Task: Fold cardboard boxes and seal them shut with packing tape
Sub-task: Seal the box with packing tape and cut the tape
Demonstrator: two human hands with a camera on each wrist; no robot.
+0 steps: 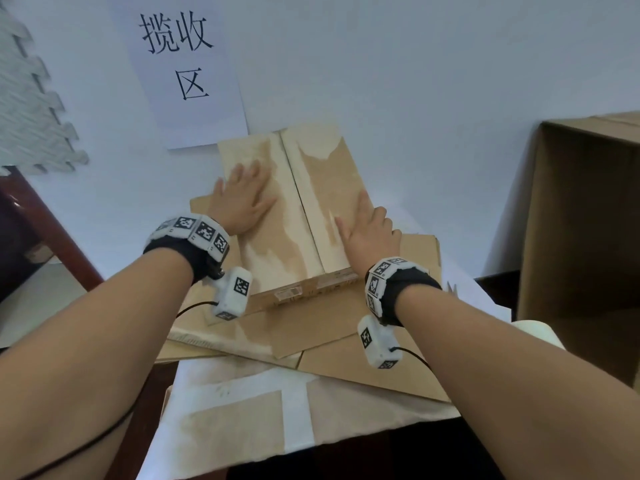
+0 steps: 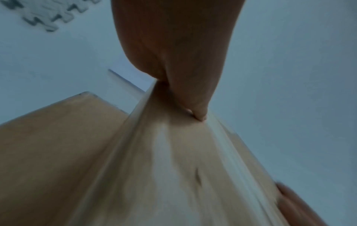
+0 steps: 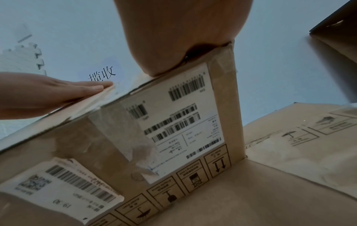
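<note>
Two bare forearms fill the lower head view, each with a black wrist strap carrying white marker blocks. Past them the left hand (image 1: 240,199) lies palm down on the left top flap of the box (image 1: 291,216), fingers (image 1: 247,171) straight and spread, gripping nothing. The right hand (image 1: 369,230) presses the right flap near its outer edge, fingers extended and flat, also holding nothing. In the right wrist view the heel of that hand sits at the box's top corner, and the left hand (image 3: 50,94) shows flat along the far top edge.

The box stands near the middle of the bench (image 1: 242,386), on a stack of flattened cardboard (image 1: 363,348) laid over a white cloth. Its two top flaps are down and meet along a centre seam (image 1: 301,202) that runs away from the camera. Its near side carries a white shipping label (image 3: 183,122) with barcodes, a second smaller label (image 3: 63,185) low to the left, and a row of printed handling symbols.

A large open carton (image 1: 581,244) stands to the right. A paper sign (image 1: 183,64) with black characters hangs on the wall behind the box.
</note>
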